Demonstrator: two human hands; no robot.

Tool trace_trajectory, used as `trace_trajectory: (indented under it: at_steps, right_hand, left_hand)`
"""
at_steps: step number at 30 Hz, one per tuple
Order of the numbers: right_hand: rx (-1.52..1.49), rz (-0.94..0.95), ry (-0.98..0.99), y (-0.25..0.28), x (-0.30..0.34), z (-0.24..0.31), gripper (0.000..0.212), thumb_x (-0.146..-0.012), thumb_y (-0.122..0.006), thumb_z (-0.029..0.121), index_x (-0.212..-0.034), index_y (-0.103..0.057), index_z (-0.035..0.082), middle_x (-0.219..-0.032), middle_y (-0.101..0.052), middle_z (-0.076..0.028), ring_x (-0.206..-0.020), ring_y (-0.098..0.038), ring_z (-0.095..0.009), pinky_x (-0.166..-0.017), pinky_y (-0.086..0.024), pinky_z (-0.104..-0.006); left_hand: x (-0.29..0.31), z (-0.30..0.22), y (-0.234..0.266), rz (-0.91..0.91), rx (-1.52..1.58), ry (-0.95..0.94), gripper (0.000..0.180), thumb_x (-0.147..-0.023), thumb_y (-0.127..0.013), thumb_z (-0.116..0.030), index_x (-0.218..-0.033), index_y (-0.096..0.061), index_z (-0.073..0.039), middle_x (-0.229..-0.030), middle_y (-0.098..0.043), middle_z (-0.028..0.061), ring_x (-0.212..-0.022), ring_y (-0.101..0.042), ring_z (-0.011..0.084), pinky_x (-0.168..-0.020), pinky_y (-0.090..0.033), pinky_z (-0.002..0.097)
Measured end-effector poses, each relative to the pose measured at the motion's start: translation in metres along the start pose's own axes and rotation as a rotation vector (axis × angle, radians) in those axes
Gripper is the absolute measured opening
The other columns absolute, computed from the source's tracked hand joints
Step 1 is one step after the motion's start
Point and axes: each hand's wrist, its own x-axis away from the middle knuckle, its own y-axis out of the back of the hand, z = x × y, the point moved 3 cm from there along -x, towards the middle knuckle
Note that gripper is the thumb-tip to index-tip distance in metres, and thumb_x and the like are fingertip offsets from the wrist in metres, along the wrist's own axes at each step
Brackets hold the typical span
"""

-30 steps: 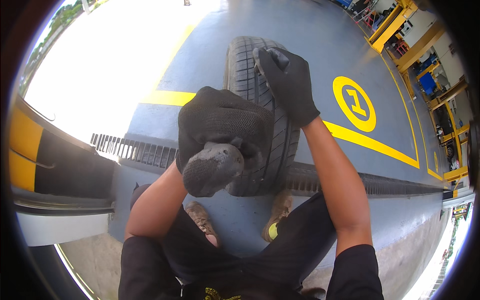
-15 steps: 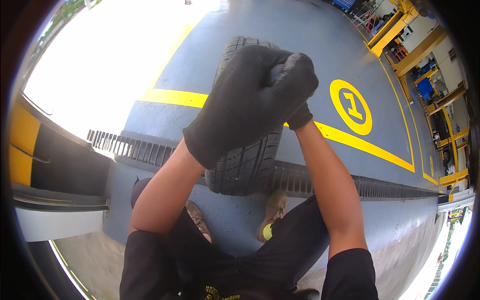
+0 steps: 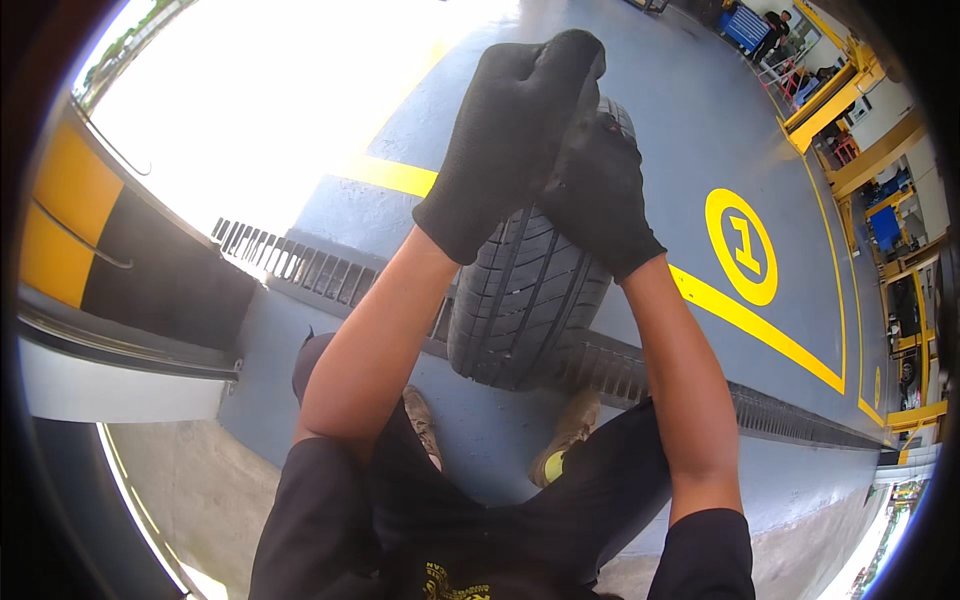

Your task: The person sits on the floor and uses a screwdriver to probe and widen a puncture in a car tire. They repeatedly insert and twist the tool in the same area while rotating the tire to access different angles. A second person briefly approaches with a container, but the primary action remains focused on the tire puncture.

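Black work gloves cover both of my hands. My left hand is raised above the tyre, its fingers curled into a fist with the back of the glove facing up. Just below and to its right, my right hand is closed too, pressed against or overlapping the left. Whatever the fingers grip, if anything, is hidden by the gloves. Beneath them a black tyre stands upright on its tread, between and just ahead of my shoes. The hands cover its upper part, so contact with it cannot be told.
A dark floor grate runs across behind the tyre. Yellow lines and a yellow circle mark the blue-grey floor. A yellow-and-black barrier stands at left. Yellow lift posts, a blue tool cabinet and a person are far right.
My left hand has moved up and away, while the right hand has come into view from behind it. The view has shifted slightly, and the tyre still stands upright.
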Motion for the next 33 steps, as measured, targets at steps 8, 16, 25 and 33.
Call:
trace_trajectory:
  at_steps: [8, 16, 25, 33]
  right_hand:
    - [-0.006, -0.083, 0.094, 0.012, 0.009, -0.017, 0.030, -0.083, -0.076, 0.028, -0.103, -0.070, 0.006, -0.096, -0.068, -0.009, -0.088, -0.067, -0.031, -0.080, -0.054, -0.0430]
    - [-0.192, -0.131, 0.047, 0.014, 0.012, -0.043, 0.021, -0.082, -0.077, 0.027, -0.091, -0.072, 0.009, -0.082, -0.067, -0.004, -0.073, -0.066, -0.025, -0.069, -0.053, -0.0397]
    - [-0.105, -0.151, 0.156, 0.023, 0.009, -0.046, 0.017, -0.083, -0.075, 0.026, -0.080, -0.067, 0.011, -0.071, -0.060, -0.005, -0.070, -0.064, -0.027, -0.067, -0.051, -0.0413]
    - [-0.097, -0.063, 0.063, 0.015, 0.003, -0.025, 0.024, -0.078, -0.077, 0.030, -0.089, -0.068, 0.010, -0.087, -0.064, -0.009, -0.084, -0.067, -0.031, -0.075, -0.051, -0.0463]
  left_hand:
    - [-0.007, -0.013, 0.011, -0.117, 0.058, 0.072, 0.031, -0.099, -0.063, -0.027, -0.093, -0.067, 0.003, -0.072, -0.061, 0.0100, -0.061, -0.054, 0.0133, -0.054, -0.043, 0.0328]
    - [-0.001, -0.012, -0.007, -0.060, 0.140, -0.552, 0.024, -0.106, -0.048, -0.017, -0.095, -0.055, 0.003, -0.067, -0.050, 0.0071, -0.050, -0.044, 0.0162, -0.047, -0.035, 0.0313]
    - [0.004, -0.019, -0.040, -0.028, 0.339, -0.043, 0.053, -0.106, -0.041, -0.046, -0.072, -0.047, -0.006, -0.053, -0.040, 0.0025, -0.038, -0.031, 0.0092, -0.035, -0.025, 0.0253]
    - [0.022, 0.011, -0.030, -0.063, 0.255, 0.084, 0.038, -0.103, -0.052, -0.032, -0.077, -0.050, -0.004, -0.064, -0.051, 0.0067, -0.049, -0.046, 0.0155, -0.044, -0.037, 0.0296]
